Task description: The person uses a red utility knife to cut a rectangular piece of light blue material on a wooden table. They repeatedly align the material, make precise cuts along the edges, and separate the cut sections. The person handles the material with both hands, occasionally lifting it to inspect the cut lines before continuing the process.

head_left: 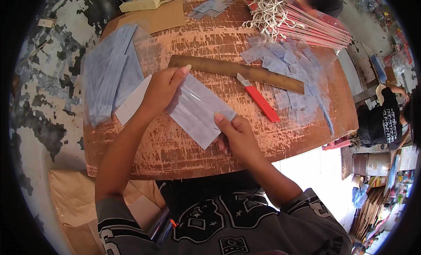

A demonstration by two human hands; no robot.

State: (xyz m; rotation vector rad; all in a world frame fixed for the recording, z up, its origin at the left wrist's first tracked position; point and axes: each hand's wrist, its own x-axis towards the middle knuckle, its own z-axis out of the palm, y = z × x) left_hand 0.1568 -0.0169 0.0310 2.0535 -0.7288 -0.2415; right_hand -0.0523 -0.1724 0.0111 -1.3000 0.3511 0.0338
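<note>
A translucent bluish plastic sheet (197, 108) is stretched at a slant between my hands, over the front middle of the table. My left hand (164, 89) pinches its upper left end, thumb on top. At the lower right end, my right hand (239, 136) grips it with the thumb above and fingers beneath. Beyond the sheet lies a long brown flat strip like a ruler (239, 71). A red-handled cutter knife (262, 103) rests right of the sheet, its blade end close to the strip. Beside my left wrist is a white rectangular piece (131, 103), partly hidden by the arm.
Long plastic sheets (107, 75) are stacked on the left. Small cut plastic pieces (291, 64) spread over the right side, with a few more plastic pieces (212, 5) at the back. White cords (272, 13) and pink rods lie far right. Another person (381, 116) sits beyond the right edge.
</note>
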